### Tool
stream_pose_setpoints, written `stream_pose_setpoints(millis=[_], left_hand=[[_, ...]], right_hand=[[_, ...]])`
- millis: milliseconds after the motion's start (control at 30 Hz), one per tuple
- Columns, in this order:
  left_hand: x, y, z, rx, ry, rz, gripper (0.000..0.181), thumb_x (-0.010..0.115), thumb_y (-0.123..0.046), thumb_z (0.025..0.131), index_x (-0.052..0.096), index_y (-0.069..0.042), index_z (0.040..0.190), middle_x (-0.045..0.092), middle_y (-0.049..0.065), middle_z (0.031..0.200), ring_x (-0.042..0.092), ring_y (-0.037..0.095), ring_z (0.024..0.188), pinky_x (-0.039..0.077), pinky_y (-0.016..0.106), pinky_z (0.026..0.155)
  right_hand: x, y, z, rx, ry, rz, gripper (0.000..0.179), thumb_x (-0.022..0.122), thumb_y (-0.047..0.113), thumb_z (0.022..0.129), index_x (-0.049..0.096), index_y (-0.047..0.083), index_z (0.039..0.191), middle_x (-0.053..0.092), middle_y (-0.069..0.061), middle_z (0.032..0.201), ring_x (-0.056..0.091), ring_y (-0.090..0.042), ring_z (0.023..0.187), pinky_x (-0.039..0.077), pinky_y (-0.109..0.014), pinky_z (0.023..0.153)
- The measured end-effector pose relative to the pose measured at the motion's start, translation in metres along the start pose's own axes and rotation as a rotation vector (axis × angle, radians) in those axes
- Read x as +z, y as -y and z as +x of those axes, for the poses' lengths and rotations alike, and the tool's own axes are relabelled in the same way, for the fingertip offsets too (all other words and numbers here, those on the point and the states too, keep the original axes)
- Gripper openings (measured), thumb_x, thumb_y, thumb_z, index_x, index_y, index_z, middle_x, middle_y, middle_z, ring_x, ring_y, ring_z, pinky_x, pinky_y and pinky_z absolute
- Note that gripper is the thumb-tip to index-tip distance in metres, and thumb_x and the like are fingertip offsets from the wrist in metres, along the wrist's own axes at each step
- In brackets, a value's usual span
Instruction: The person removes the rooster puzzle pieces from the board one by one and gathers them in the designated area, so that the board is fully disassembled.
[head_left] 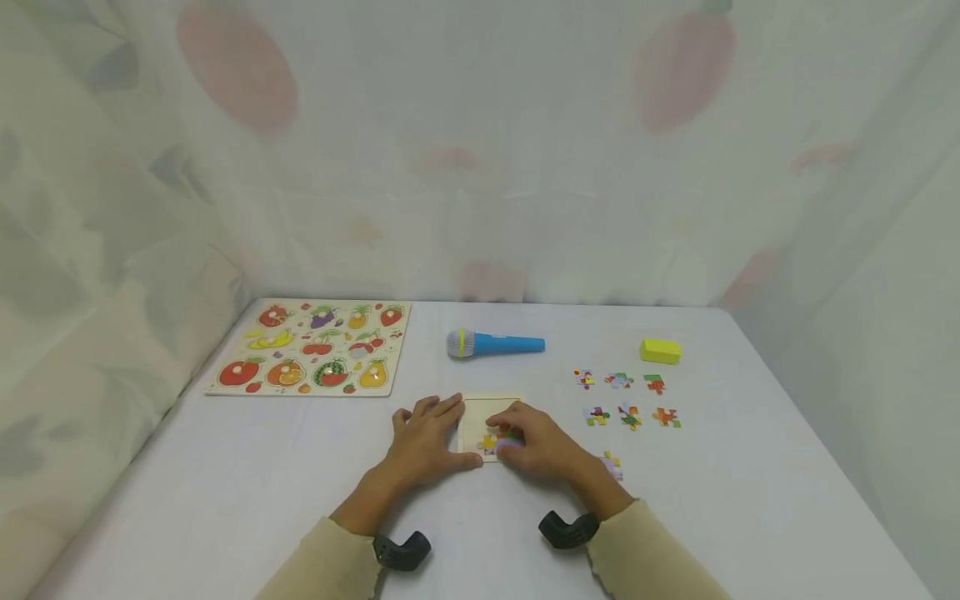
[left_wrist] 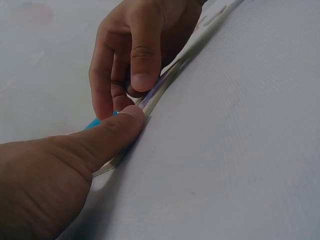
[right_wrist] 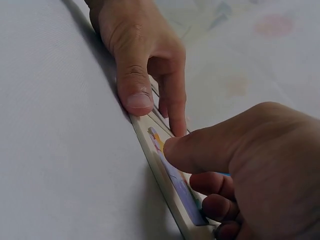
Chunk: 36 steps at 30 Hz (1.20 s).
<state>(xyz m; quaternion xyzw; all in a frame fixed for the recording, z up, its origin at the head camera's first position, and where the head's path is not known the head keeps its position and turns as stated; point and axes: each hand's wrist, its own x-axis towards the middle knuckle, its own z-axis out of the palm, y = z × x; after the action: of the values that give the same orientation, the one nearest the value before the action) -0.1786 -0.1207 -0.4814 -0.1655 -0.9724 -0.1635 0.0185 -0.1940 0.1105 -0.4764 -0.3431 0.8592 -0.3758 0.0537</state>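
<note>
A small pale wooden puzzle tray (head_left: 472, 408) lies on the table, with colourful jigsaw pieces (head_left: 489, 443) along its near side. My left hand (head_left: 426, 442) holds the tray at its left side, thumb (right_wrist: 137, 97) on the near rim and fingers toward the far left corner. Over the tray is my right hand (head_left: 542, 442), fingers loosely bent and thumb (right_wrist: 182, 150) by the purple-and-yellow pieces (right_wrist: 177, 182). Nothing shows pinched between its thumb and index finger. Part of the tray's right side is hidden under this hand.
Several loose jigsaw pieces (head_left: 630, 415) lie right of the tray, one piece (head_left: 611, 467) partly behind my right wrist. Beyond the tray are a blue toy microphone (head_left: 502, 343) and a yellow block (head_left: 660, 351). A fruit puzzle board (head_left: 300, 371) lies at the back left.
</note>
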Motion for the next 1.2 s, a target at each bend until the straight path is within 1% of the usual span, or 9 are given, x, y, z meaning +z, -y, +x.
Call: stream_pose_setpoints(millis=[100, 200, 433, 733, 867, 967, 1033, 1200], left_hand=[[0.000, 0.000, 0.000, 0.006, -0.004, 0.002, 0.092, 0.070, -0.069, 0.070, 0.051, -0.015, 0.142, 0.041, -0.003, 0.149, 0.032, 0.030, 0.133, 0.024, 0.061, 0.093], [0.000, 0.000, -0.001, 0.009, -0.006, -0.002, 0.092, 0.071, -0.069, 0.070, 0.051, -0.015, 0.142, 0.041, -0.002, 0.149, 0.032, 0.030, 0.133, 0.025, 0.061, 0.093], [-0.001, 0.001, 0.000, 0.010, -0.003, 0.002, 0.092, 0.071, -0.068, 0.070, 0.050, -0.014, 0.142, 0.040, -0.002, 0.149, 0.033, 0.031, 0.133, 0.025, 0.060, 0.092], [0.000, 0.001, 0.000, 0.014, -0.011, -0.001, 0.092, 0.072, -0.068, 0.070, 0.051, -0.014, 0.142, 0.041, -0.001, 0.149, 0.033, 0.031, 0.132, 0.025, 0.061, 0.091], [0.000, 0.001, 0.000, 0.005, -0.007, 0.004, 0.093, 0.071, -0.068, 0.070, 0.050, -0.015, 0.142, 0.040, -0.002, 0.150, 0.033, 0.030, 0.133, 0.025, 0.060, 0.092], [0.000, 0.001, 0.000, 0.004, -0.010, -0.001, 0.092, 0.072, -0.068, 0.069, 0.051, -0.015, 0.142, 0.040, -0.003, 0.149, 0.033, 0.030, 0.133, 0.024, 0.060, 0.092], [0.000, 0.001, 0.000, 0.007, -0.015, -0.006, 0.092, 0.072, -0.068, 0.069, 0.051, -0.015, 0.141, 0.041, -0.002, 0.149, 0.033, 0.030, 0.133, 0.025, 0.060, 0.092], [0.000, 0.001, 0.000, 0.013, -0.018, -0.006, 0.093, 0.072, -0.069, 0.069, 0.051, -0.015, 0.142, 0.042, -0.001, 0.149, 0.034, 0.031, 0.133, 0.025, 0.060, 0.093]], right_hand=[[0.000, 0.002, 0.000, -0.010, 0.006, -0.028, 0.040, 0.068, 0.005, 0.083, 0.063, 0.007, 0.122, 0.056, 0.001, 0.097, 0.051, -0.013, 0.084, 0.045, -0.030, 0.075], [0.000, 0.006, 0.001, 0.006, 0.020, -0.055, 0.040, 0.069, 0.007, 0.083, 0.063, 0.006, 0.123, 0.056, 0.002, 0.096, 0.050, -0.013, 0.082, 0.045, -0.030, 0.074], [0.006, 0.015, 0.005, 0.094, 0.071, -0.168, 0.040, 0.073, 0.021, 0.082, 0.065, 0.009, 0.119, 0.048, 0.005, 0.096, 0.047, -0.011, 0.086, 0.043, -0.028, 0.077], [0.010, 0.020, 0.006, 0.151, 0.066, -0.190, 0.033, 0.074, 0.026, 0.081, 0.064, 0.017, 0.112, 0.045, 0.007, 0.093, 0.045, -0.011, 0.086, 0.040, -0.029, 0.075], [0.011, 0.023, 0.007, 0.172, 0.060, -0.187, 0.026, 0.074, 0.028, 0.080, 0.063, 0.019, 0.102, 0.045, 0.006, 0.091, 0.044, -0.012, 0.085, 0.039, -0.030, 0.074], [0.012, 0.024, 0.007, 0.167, 0.044, -0.179, 0.023, 0.074, 0.027, 0.080, 0.061, 0.020, 0.098, 0.045, 0.005, 0.091, 0.043, -0.013, 0.085, 0.039, -0.031, 0.075], [0.013, 0.024, 0.007, 0.151, 0.026, -0.164, 0.026, 0.073, 0.025, 0.080, 0.061, 0.019, 0.102, 0.046, 0.005, 0.091, 0.044, -0.013, 0.087, 0.039, -0.032, 0.077], [0.016, 0.020, 0.005, 0.059, -0.033, -0.143, 0.034, 0.071, 0.015, 0.080, 0.060, 0.014, 0.113, 0.050, 0.004, 0.093, 0.046, -0.013, 0.089, 0.040, -0.036, 0.082]])
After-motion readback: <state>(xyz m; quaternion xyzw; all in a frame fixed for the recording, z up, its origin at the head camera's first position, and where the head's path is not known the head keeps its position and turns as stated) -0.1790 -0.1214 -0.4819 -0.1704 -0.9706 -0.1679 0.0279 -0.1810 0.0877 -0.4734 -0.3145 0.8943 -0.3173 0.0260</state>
